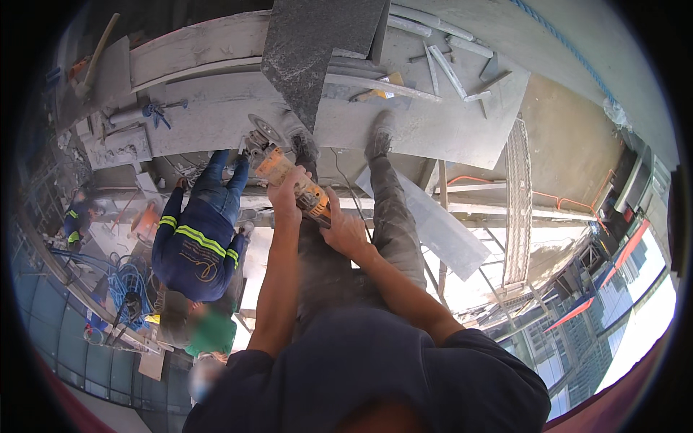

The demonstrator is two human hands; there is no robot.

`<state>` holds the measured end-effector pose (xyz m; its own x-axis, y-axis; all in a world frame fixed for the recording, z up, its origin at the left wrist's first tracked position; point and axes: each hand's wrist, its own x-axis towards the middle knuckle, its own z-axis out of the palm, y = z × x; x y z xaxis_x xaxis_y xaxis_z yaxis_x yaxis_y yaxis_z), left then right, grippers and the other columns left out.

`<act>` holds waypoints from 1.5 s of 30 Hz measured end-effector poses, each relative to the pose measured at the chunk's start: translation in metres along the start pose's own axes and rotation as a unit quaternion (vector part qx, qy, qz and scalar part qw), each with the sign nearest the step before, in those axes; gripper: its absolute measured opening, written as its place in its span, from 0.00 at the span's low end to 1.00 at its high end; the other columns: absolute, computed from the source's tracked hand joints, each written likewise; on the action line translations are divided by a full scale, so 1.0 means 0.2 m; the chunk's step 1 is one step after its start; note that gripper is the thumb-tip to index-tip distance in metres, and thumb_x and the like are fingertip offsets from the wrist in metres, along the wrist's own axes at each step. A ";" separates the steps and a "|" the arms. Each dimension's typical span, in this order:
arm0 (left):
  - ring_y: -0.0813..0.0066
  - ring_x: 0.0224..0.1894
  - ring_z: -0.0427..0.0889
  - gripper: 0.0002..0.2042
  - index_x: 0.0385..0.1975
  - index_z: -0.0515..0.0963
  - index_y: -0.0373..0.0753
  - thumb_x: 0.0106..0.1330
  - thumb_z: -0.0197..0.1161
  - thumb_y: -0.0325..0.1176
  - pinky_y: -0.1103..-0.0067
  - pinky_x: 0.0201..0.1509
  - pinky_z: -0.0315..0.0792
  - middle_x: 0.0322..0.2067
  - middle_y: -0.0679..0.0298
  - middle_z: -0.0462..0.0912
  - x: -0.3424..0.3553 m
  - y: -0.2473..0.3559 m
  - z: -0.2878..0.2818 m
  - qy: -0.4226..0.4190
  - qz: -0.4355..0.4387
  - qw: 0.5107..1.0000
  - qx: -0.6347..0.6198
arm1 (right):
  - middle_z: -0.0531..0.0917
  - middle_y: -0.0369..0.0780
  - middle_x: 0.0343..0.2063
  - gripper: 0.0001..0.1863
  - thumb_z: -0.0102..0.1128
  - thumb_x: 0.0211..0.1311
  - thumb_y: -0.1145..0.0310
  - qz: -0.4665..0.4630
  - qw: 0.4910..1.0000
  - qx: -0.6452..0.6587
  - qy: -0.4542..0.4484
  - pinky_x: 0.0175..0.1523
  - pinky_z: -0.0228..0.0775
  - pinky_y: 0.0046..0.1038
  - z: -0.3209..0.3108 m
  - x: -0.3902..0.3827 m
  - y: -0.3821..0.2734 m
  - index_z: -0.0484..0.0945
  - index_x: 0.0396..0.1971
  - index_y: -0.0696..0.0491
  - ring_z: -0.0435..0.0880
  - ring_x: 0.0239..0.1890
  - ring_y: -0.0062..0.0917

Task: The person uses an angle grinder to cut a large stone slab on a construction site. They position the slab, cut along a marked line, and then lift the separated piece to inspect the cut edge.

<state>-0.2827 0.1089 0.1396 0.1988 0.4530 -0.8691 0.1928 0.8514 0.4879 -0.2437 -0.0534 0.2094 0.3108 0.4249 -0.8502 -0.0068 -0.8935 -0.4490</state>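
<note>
Both my hands are on an orange angle grinder, which I hold out in front of me. My left hand is wrapped round its body near the head. Farther back, my right hand grips the rear end. At the far end, the round disc is beside the lower part of a dark grey stone slab; I cannot tell whether they touch. The slab lies across a dusty grey board, where my shoes stand.
A co-worker in a dark blue top with reflective bands is close on my left. A caulking gun lies at the far left. Metal offcuts and a wide brush lie beyond. Blue cables are coiled at the left.
</note>
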 end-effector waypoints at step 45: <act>0.71 0.54 0.87 0.14 0.59 0.82 0.32 0.76 0.65 0.23 0.74 0.60 0.80 0.53 0.56 0.88 0.27 -0.41 0.79 0.066 0.423 0.809 0.403 | 0.87 0.45 0.27 0.08 0.64 0.66 0.71 0.185 0.810 0.505 0.234 0.15 0.56 0.26 -1.54 1.25 1.86 0.79 0.33 0.62 0.71 0.14 0.20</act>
<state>-0.1357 0.0225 0.0654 0.4929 0.8529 -0.1720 0.6163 -0.2028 0.7610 0.1237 -0.3244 -0.0858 0.4344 -0.1569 -0.8869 -0.8822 -0.2729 -0.3838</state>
